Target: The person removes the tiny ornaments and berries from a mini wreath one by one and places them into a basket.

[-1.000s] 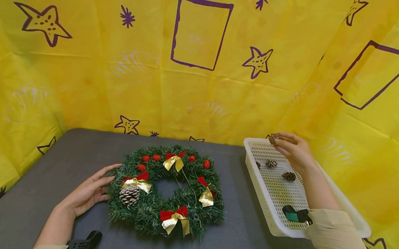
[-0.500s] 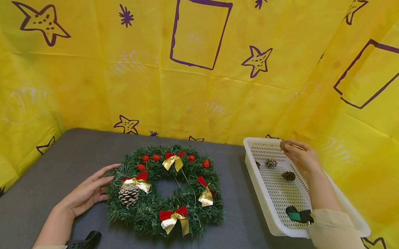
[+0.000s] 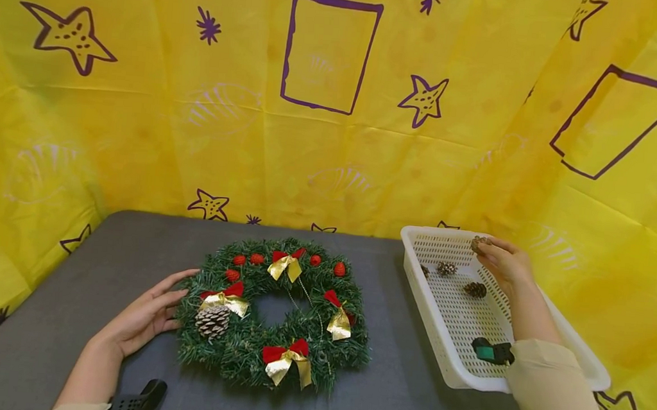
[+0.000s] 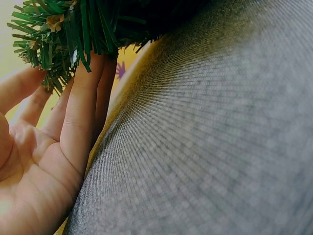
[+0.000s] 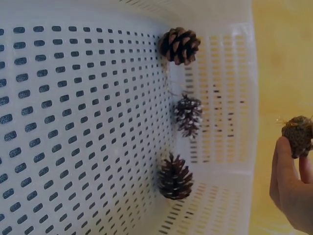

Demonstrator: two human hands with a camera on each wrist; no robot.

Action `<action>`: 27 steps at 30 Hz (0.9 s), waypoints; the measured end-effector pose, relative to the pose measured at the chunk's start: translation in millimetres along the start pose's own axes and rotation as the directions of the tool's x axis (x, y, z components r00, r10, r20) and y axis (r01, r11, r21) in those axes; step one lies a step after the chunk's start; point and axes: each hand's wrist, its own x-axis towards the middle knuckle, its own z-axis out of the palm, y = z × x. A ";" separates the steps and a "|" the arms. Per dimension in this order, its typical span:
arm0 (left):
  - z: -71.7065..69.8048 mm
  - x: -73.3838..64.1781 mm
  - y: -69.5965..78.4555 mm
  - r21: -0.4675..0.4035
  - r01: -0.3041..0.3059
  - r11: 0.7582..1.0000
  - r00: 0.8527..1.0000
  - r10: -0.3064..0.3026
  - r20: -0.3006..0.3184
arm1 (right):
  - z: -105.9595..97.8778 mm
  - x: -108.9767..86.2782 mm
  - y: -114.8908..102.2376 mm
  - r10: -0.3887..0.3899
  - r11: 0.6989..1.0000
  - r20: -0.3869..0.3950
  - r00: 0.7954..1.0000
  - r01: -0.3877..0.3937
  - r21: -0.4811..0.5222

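A green wreath [image 3: 224, 351] lies on the dark table, trimmed with several red-and-gold bows [image 3: 287, 362], red berries [image 3: 339, 269] and a white-tipped pine cone [image 3: 212, 321]. At its left edge is my left hand [image 3: 149, 313]; the fairly straight fingers [image 4: 80, 112] reach into the greenery from the side. My right hand [image 3: 506, 264] pinches a small brown pine cone [image 5: 297, 136] with a gold string, above the far end of the white basket [image 3: 431, 332]. In the right wrist view, three more pine cones lie in it: a brown one [image 5: 180, 46], a white-tipped one [image 5: 188, 115] and a dark one [image 5: 175, 177].
The perforated basket stands at the right of the table [image 3: 383, 389], beside the wreath. A yellow curtain [image 3: 154, 133] with purple drawings surrounds the table at the back and sides. Black straps [image 3: 139, 399] circle the wrists.
My right hand has moved right and a little lower with the pine cone, over the basket's far end. The left hand and the wreath have stayed in place.
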 end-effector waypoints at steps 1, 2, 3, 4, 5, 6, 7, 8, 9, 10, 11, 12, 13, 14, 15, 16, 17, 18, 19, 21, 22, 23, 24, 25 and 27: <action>-0.1 -0.1 0.2 0.001 0.000 1.000 1.000 0.000 0.001 | -0.6 -0.3 -0.3 0.006 1.000 -0.016 1.000 -0.006 0.011; -0.2 -0.3 0.3 0.002 0.000 1.000 1.000 0.000 0.001 | -1.3 -0.7 -0.6 0.009 1.000 -0.029 1.000 -0.009 0.026; -0.4 -0.4 0.4 0.002 0.000 1.000 1.000 0.000 0.001 | -2.0 -1.1 -0.8 0.009 0.999 -0.038 0.999 -0.007 0.052; -0.5 -0.5 0.6 0.005 -0.001 1.000 1.000 0.001 0.001 | -2.4 -1.6 -1.1 0.009 0.997 -0.049 0.999 -0.005 0.076; -0.7 -0.6 0.7 0.008 -0.002 1.000 1.000 0.002 0.001 | -3.0 -1.9 -1.4 0.009 0.995 -0.059 0.998 -0.003 0.098; -0.8 -0.7 0.8 0.009 -0.002 1.000 1.000 0.002 0.000 | -3.7 -2.3 -1.6 0.010 0.993 -0.068 0.998 -0.002 0.116; -0.9 -0.7 1.0 0.012 -0.002 1.000 1.000 0.002 0.000 | -4.1 -2.8 -1.9 0.012 0.992 -0.078 0.997 -0.002 0.125; -1.0 -0.7 1.2 0.014 -0.002 1.000 1.000 0.002 0.000 | -4.4 -3.2 -2.1 0.011 0.992 -0.089 0.996 0.000 0.126; -1.0 -0.6 1.4 0.015 -0.001 1.000 1.000 0.001 -0.001 | -4.5 -3.5 -2.3 0.013 0.992 -0.102 0.995 0.000 0.125; -0.9 -0.6 1.6 0.016 0.000 1.000 1.000 0.000 -0.001 | -4.6 -3.6 -2.5 0.017 0.993 -0.121 0.993 -0.002 0.119; -0.9 -0.6 1.7 0.017 0.001 1.000 1.000 -0.001 -0.001 | -4.7 -3.4 -2.7 0.019 0.994 -0.138 0.990 -0.004 0.109; -0.8 -0.6 1.9 0.017 0.002 1.000 1.000 -0.002 -0.002 | -4.7 -3.2 -3.0 0.023 0.995 -0.155 0.988 -0.008 0.098; -0.8 -0.6 1.9 0.017 0.003 1.000 1.000 -0.003 -0.002 | -4.6 -2.9 -3.2 0.026 0.996 -0.176 0.984 -0.011 0.087; -0.8 -0.7 2.0 0.016 0.003 1.000 1.000 -0.003 -0.002 | -4.7 -2.2 -3.4 0.029 0.997 -0.199 0.980 -0.014 0.077; -0.7 -0.8 2.0 0.014 0.003 1.000 1.000 -0.003 -0.002 | -4.8 -1.6 -3.7 0.035 0.997 -0.221 0.975 -0.020 0.072; -0.7 -0.9 2.0 0.013 0.003 1.000 1.000 -0.003 -0.002 | -5.1 -0.6 -4.0 0.040 0.997 -0.243 0.969 -0.024 0.068; -0.7 -1.0 2.0 0.012 0.003 1.000 1.000 -0.003 -0.002 | -5.3 0.1 -4.4 0.044 0.997 -0.256 0.966 -0.028 0.066; -0.5 -1.1 2.1 0.010 0.002 1.000 1.000 -0.002 -0.002 | -5.7 1.0 -4.8 0.048 0.997 -0.272 0.961 -0.031 0.067; -0.5 -1.2 2.1 0.010 0.002 1.000 1.000 -0.002 -0.002 | -5.8 1.6 -5.1 0.052 0.997 -0.288 0.956 -0.033 0.070; -0.4 -1.3 2.2 0.010 0.002 1.000 1.000 -0.002 -0.002 | -6.4 3.2 -5.7 0.056 0.997 -0.316 0.947 -0.036 0.070; -0.3 -1.4 2.3 0.012 0.002 1.000 1.000 -0.002 -0.002 | -6.5 3.7 -5.9 0.056 0.997 -0.331 0.942 -0.037 0.062; -0.3 -1.4 2.4 0.013 0.002 1.000 1.000 -0.002 -0.003 | -6.6 3.9 -6.0 0.057 0.998 -0.346 0.937 -0.041 0.056; -0.2 -1.4 2.6 0.014 0.003 1.000 1.000 -0.003 -0.004 | -6.5 4.0 -6.1 0.059 0.998 -0.363 0.930 -0.046 0.044; -0.2 -1.4 2.7 0.015 0.004 1.000 1.000 -0.004 -0.005 | -6.3 3.8 -6.2 0.058 0.998 -0.377 0.925 -0.050 0.030; -0.1 -1.4 3.0 0.015 0.007 1.000 1.000 -0.007 -0.007 | -6.0 3.3 -6.4 0.058 0.998 -0.390 0.919 -0.058 0.012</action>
